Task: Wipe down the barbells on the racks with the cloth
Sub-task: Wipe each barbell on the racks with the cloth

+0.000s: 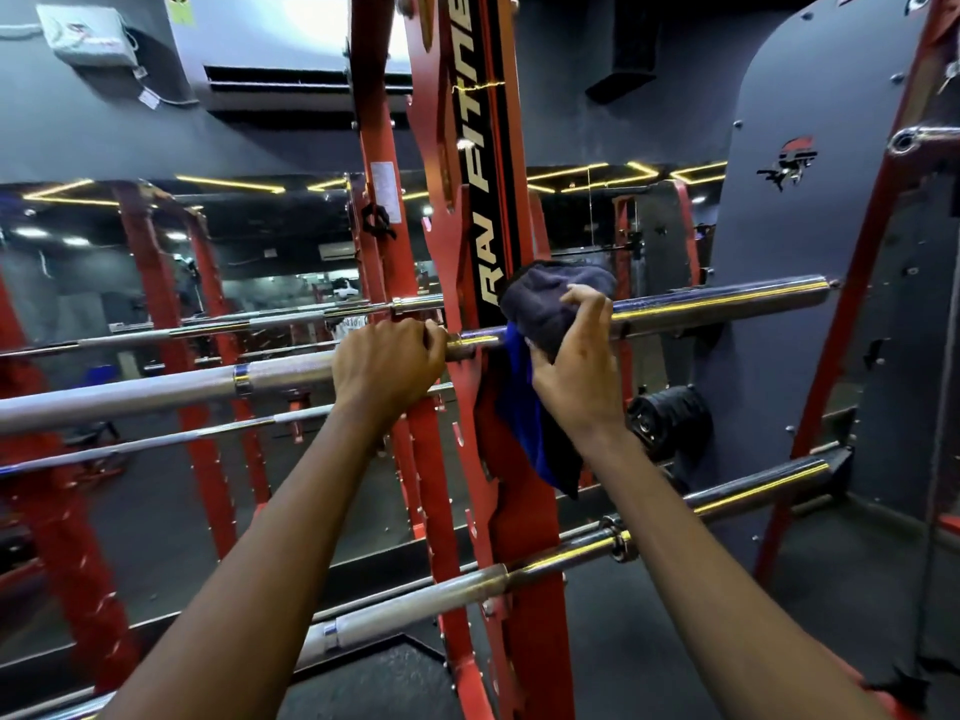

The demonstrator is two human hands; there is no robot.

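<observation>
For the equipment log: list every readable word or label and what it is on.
"RAI FITNE", cut off at the top: black strip on the red upright.
White sticker on the red post: too small to read.
Emblem on the grey panel: no legible words.
Label on the white box: blurred.

Reads as a commercial gym to me. A red steel rack upright (pixel 483 200) stands between my left grip (pixel 387 363) and right grip (pixel 576 366), with "FITNE" lettered down it. One chrome barbell (pixel 156 394) is racked at grip level and a lower barbell (pixel 415 600) sits beneath. A black weight plate (pixel 670 423) is below-right of the right grip. The wall mirror (pixel 78 283) left of the left grip shows more red racks and yellow strip lights (pixel 228 183). A grey logo panel (pixel 789 163) is up-right.
</observation>
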